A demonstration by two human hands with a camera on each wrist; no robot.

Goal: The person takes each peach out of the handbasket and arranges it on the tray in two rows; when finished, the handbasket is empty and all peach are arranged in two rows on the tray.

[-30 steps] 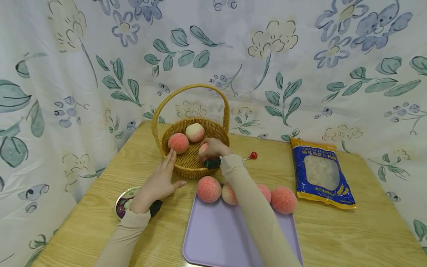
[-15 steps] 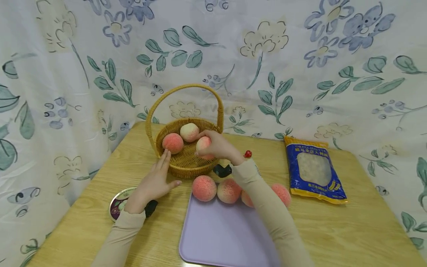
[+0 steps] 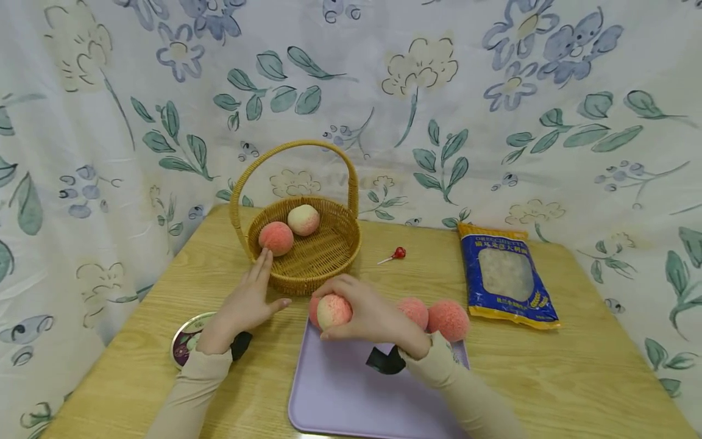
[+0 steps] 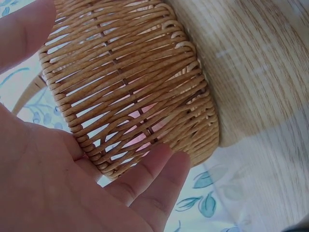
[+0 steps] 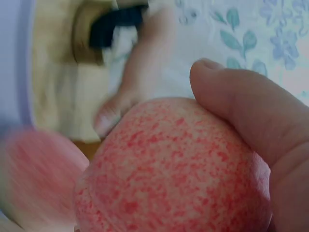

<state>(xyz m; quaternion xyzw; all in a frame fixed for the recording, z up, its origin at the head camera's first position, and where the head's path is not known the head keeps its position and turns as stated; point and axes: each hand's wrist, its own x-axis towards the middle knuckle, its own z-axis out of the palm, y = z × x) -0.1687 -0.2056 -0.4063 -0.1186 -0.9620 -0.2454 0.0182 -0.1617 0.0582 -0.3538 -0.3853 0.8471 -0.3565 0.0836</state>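
My right hand [image 3: 370, 314] grips a cream-and-pink peach [image 3: 333, 312] above the far left part of the lilac tray [image 3: 340, 390]. The right wrist view shows the thumb against the side of this speckled fruit. Straight fingers of my left hand [image 3: 241, 314] touch the left front of the wicker basket [image 3: 304, 285]; in the left wrist view, two fingertips lie against its woven wall. Inside the basket sit a pink peach [image 3: 276, 238] and a paler peach [image 3: 303, 220]. Along the tray's far edge are more peaches [image 3: 448, 320], partly hidden by my right hand.
A red lollipop [image 3: 400, 252] lies right of the basket. Farther right is a blue-and-yellow bag of pasta [image 3: 507, 274]. A round tin [image 3: 183, 344] lies partly under my left forearm. Floral cloth [image 3: 351, 91] hangs behind the wooden table [image 3: 592, 378].
The right hand has lifted the peach out of the basket and brought it toward me, over the tray. My left hand stays at the basket. The head view has shifted slightly.
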